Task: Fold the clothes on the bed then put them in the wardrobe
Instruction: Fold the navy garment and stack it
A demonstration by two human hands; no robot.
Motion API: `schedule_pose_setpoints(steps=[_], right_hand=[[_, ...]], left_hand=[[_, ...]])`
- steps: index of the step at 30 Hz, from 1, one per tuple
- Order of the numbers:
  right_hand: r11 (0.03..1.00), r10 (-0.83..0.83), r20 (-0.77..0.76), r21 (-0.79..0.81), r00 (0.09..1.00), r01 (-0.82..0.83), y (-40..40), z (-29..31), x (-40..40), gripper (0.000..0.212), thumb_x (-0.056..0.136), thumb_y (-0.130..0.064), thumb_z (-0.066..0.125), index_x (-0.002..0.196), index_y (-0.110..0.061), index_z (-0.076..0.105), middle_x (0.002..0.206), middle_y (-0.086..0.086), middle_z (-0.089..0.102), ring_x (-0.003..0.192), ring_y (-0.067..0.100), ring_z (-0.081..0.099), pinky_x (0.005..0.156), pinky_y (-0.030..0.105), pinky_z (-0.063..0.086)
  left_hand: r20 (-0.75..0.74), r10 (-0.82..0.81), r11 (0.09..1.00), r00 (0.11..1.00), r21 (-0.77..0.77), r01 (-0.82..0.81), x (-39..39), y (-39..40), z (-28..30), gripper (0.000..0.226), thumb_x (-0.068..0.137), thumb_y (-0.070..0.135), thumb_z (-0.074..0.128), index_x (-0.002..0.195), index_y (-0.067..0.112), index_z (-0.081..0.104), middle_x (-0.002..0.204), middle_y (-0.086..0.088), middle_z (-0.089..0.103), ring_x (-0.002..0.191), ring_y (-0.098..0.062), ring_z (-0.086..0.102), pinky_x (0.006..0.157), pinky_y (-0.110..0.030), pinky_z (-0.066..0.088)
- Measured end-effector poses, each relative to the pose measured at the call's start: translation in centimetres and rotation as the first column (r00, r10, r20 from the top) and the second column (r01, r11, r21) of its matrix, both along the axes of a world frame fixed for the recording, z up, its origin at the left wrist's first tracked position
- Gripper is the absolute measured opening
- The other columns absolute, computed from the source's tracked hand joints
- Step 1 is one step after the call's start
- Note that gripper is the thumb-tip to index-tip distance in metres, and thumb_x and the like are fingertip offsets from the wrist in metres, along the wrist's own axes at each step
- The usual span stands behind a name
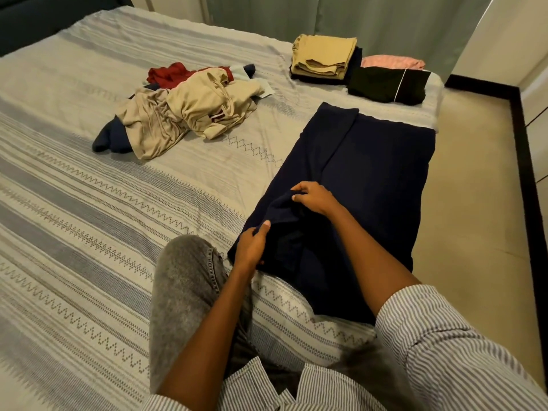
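Navy cloth pinched in both my hands, mid-fold at the bed's near corner.

Grey denim covers my knee (184, 280), resting on the patterned bedspread (74, 232). Just past it my left hand (252, 246) pinches the near edge of the navy garment (370, 179), and my right hand (314, 198) pinches a raised bunch of it a little further on; each grip is clenched on cloth. The garment lies long, its right side hanging over the bed's edge above the floor (474, 203), so a careless pull could, I judge, drag it off or skew the fold. Further out sits the unfolded heap (184, 114) of beige, red and dark pieces. Farthest, near the curtains (385, 22), wait the folded stacks (326, 59), tan, black and pink. No wardrobe is plainly visible.
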State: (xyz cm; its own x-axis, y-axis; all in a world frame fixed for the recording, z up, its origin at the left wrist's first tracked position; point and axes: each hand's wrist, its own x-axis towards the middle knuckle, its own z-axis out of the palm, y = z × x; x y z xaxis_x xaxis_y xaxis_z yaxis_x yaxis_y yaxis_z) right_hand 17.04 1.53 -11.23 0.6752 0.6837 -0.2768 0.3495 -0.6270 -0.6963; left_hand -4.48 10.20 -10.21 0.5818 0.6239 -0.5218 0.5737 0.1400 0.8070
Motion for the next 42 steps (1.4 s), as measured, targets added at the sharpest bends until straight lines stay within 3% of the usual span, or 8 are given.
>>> schedule_pose_setpoints(steps=[5,11,16,19,23,29,36,42], right_hand=[[0.969,-0.02,-0.08,0.244,0.997,0.039,-0.2,-0.2,-1.5,0.046,0.086,0.001,0.045,0.101,-0.038,0.063,0.106,-0.008,0.069,0.097,0.012,0.065,0.086,0.037,0.055],[0.99,0.087,0.332,-0.13,0.939,-0.046,0.5,-1.6,-1.8,0.033,0.101,-0.025,0.045,0.127,-0.042,0.056,0.135,-0.004,0.052,0.126,0.022,0.046,0.103,0.046,0.035],[0.985,0.143,0.521,-0.155,0.842,-0.072,-0.1,-2.9,-4.3,0.049,0.102,-0.049,0.04,0.15,-0.038,0.038,0.162,0.001,0.025,0.151,0.025,0.013,0.119,0.051,0.012],[0.942,0.233,0.397,-0.318,0.888,-0.105,-0.4,-4.1,-5.8,0.063,0.1,-0.063,0.026,0.157,-0.04,0.012,0.167,0.001,-0.001,0.153,0.027,-0.009,0.12,0.056,-0.005],[0.982,-0.022,0.303,-0.174,0.953,0.079,-2.6,-4.4,-6.1,0.074,0.097,-0.07,0.017,0.158,-0.034,-0.006,0.167,0.0,-0.008,0.153,0.025,-0.009,0.121,0.053,-0.006],[0.859,-0.49,0.343,0.037,0.801,0.51,-11.2,-2.8,-4.4,0.074,0.1,-0.063,0.028,0.16,-0.022,0.01,0.167,0.003,0.009,0.153,0.024,0.005,0.122,0.049,0.003],[0.355,-0.898,-0.314,-0.105,0.307,0.929,-22.0,-6.4,-10.8,0.085,0.096,-0.07,0.024,0.158,-0.013,0.014,0.162,0.016,0.022,0.145,0.036,0.03,0.118,0.048,0.026],[0.201,-0.727,-0.686,-0.267,-0.039,0.943,-24.3,-5.9,-15.1,0.079,0.098,-0.067,0.03,0.149,-0.007,0.04,0.15,0.018,0.044,0.134,0.035,0.046,0.103,0.035,0.041]], left_hand=[[0.081,-0.002,0.769,0.997,0.637,-0.051,-1.3,-0.8,-0.3,0.041,0.095,0.015,0.05,0.134,0.025,0.05,0.118,-0.005,0.063,0.103,-0.026,0.06,0.08,-0.039,0.049],[-0.271,-0.029,0.895,0.962,0.421,0.146,-1.2,0.5,-1.4,0.083,0.085,0.015,0.057,0.155,0.029,0.015,0.143,-0.019,0.027,0.127,-0.042,0.032,0.103,-0.05,0.034],[-0.34,-0.17,0.569,0.925,0.732,0.374,-1.5,0.2,-2.2,0.067,0.098,0.037,0.05,0.156,0.029,0.017,0.164,-0.01,0.006,0.15,-0.035,0.005,0.119,-0.054,0.008],[-0.548,-0.406,0.483,0.731,0.55,0.681,-1.5,0.5,-3.8,0.071,0.099,0.06,0.033,0.158,0.032,0.003,0.165,-0.007,-0.007,0.151,-0.032,-0.005,0.119,-0.054,0.001],[-0.636,-0.421,0.579,0.647,0.36,0.731,-0.5,1.4,-3.1,0.078,0.097,0.053,0.046,0.157,0.022,0.007,0.164,-0.015,-0.01,0.149,-0.043,-0.006,0.118,-0.06,-0.003],[-0.311,-0.434,0.408,0.845,0.769,0.492,3.7,-1.6,0.2,0.051,0.08,0.007,0.052,0.131,0.01,0.053,0.15,-0.015,0.04,0.142,-0.038,0.029,0.116,-0.056,0.017],[-0.349,-0.921,-0.146,0.171,0.719,0.68,13.7,-11.6,-1.0,0.038,0.089,0.008,0.053,0.125,0.016,0.061,0.147,-0.007,0.048,0.136,-0.027,0.043,0.111,-0.042,0.035],[-0.755,-0.636,-0.644,-0.162,0.402,0.651,20.8,-21.2,-1.1,0.056,0.103,0.046,0.03,0.153,0.022,0.03,0.162,-0.003,0.024,0.151,-0.027,0.01,0.122,-0.049,0.005]])
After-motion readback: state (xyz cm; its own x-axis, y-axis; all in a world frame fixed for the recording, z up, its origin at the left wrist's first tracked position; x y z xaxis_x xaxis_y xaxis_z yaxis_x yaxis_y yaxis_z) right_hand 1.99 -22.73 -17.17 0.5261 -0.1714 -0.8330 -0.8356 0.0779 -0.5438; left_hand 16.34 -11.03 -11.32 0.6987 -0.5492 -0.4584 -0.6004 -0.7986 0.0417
